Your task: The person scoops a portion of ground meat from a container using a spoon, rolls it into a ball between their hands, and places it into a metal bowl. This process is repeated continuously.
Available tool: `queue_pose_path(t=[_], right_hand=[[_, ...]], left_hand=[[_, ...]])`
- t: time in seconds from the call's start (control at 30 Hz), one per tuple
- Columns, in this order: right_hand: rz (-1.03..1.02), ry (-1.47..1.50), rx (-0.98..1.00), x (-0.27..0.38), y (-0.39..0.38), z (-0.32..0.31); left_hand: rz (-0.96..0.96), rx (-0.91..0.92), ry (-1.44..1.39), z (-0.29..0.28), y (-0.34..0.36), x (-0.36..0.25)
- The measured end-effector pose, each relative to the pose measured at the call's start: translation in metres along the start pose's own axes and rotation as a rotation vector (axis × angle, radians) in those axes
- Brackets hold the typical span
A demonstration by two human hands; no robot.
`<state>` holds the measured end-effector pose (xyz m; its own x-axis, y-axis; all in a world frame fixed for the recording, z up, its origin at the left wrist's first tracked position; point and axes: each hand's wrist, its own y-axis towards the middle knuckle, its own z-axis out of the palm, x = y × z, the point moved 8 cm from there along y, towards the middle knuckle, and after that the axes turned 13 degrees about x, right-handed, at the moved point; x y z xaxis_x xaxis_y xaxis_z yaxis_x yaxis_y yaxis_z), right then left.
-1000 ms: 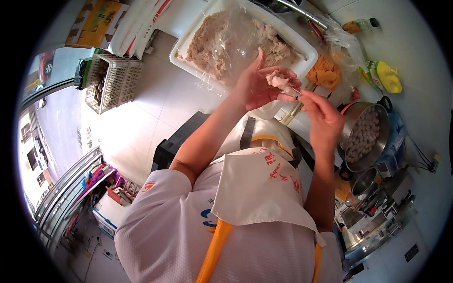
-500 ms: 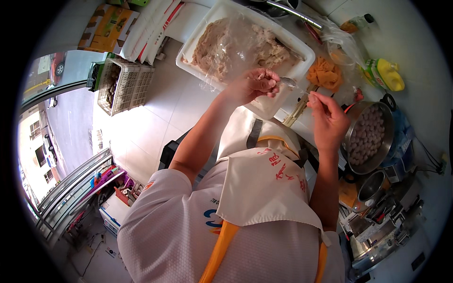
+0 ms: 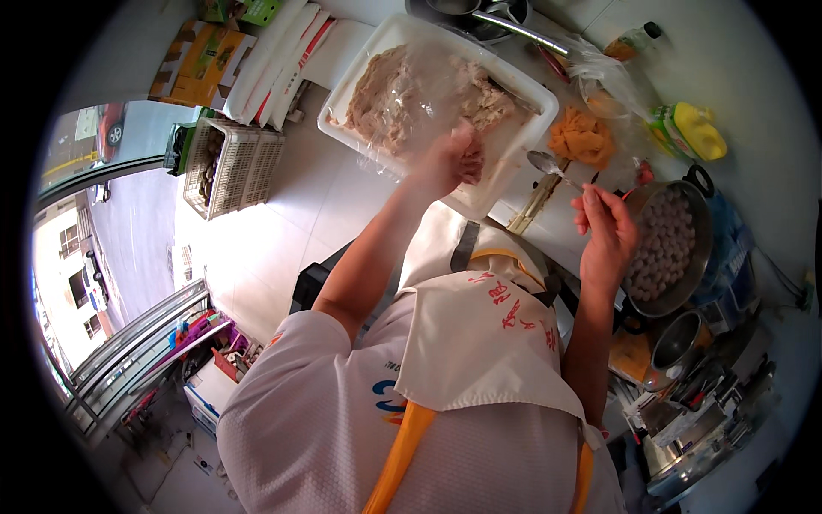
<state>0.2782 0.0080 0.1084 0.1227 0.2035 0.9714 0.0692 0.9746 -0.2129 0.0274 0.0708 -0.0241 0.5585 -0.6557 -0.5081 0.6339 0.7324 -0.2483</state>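
My right hand [image 3: 606, 224] pinches the handle of a metal spoon [image 3: 545, 163], its bowl pointing up and left toward the tub. My left hand [image 3: 459, 161] is curled closed over the near side of a white plastic tub [image 3: 548, 128]; whatever is in its fist is hidden. Pale minced meat paste [image 3: 377, 98] lies in the tub, partly under clear plastic film [image 3: 425, 86]. To the right of my right hand, a metal pot [image 3: 704, 257] holds many pale round meatballs [image 3: 666, 236] in liquid.
An orange cloth [image 3: 582, 137] lies between the tub and a yellow jug [image 3: 695, 133]. Metal bowls [image 3: 488, 21] stand behind the tub. A smaller steel pan [image 3: 676, 338] sits below the meatball pot. On the left are a plastic crate [image 3: 248, 167] and cartons [image 3: 199, 62].
The spoon has drawn away from my left hand, moving slightly down and right with my right hand. My left hand has shifted a little left and closed more tightly.
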Motion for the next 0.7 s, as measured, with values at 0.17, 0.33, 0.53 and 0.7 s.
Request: queue_pose_path(t=[0.17,0.33,0.53,0.7], right_hand=[[-0.038,0.1,-0.043,0.003,-0.007,-0.024],[-0.005,0.186,-0.133,0.0,-0.018,-0.048],[0.009,0.21,-0.141,-0.006,-0.028,-0.064],[-0.036,0.192,-0.201,0.002,-0.041,-0.093]], left_hand=[[0.042,-0.042,-0.192,0.003,0.011,-0.001],[0.117,-0.198,0.06,-0.004,0.012,0.0],[0.056,-0.242,0.305,-0.011,0.014,0.007],[-0.047,-0.262,0.626,-0.012,0.012,0.004]])
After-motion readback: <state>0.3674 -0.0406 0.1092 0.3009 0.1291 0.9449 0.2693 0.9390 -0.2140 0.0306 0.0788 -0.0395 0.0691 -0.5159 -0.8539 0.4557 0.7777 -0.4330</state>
